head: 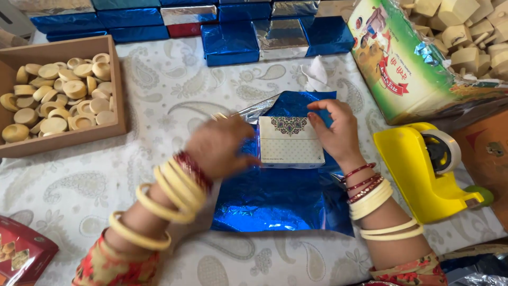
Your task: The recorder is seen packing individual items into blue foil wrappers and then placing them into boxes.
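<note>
At the very bottom of the frame, closest of all, are the person's two forearms with flowery red sleeves and thick cream bangles. In the lower left corner sits a red packet (21, 254) with a shiny wrap.

In the upper left is a brown wooden tray (117, 90) full of small round tan discs (55, 98), smooth and flat like little cookies.

Next comes the left hand (222, 145), a bit blurry, near the middle of the frame. Its fingers are bent and close together, and they rest on the left side of the white box (291, 140). If they pinch anything cannot be told, because of the blur.

The white box is small and square, made of card, with a dark curly pattern on top and tiny dots below. It lies in the middle of the frame, right between the two hands, on a sheet of shiny blue foil (280, 198). The foil is crinkly, silver on its back side, and spread flat on a white cloth (159, 95) with grey swirly shapes.

The right hand (336, 132) touches the right edge of the box. Its fingers are curled loosely, with the tips pressing a fold of blue foil against the box top.

Along the top of the frame lie wrapped blue and silver boxes (230, 42). At the right stands a yellow plastic tape holder (418, 169). In the upper right corner is a big plastic bag (402, 69) holding pale wooden blocks (465, 32).
</note>
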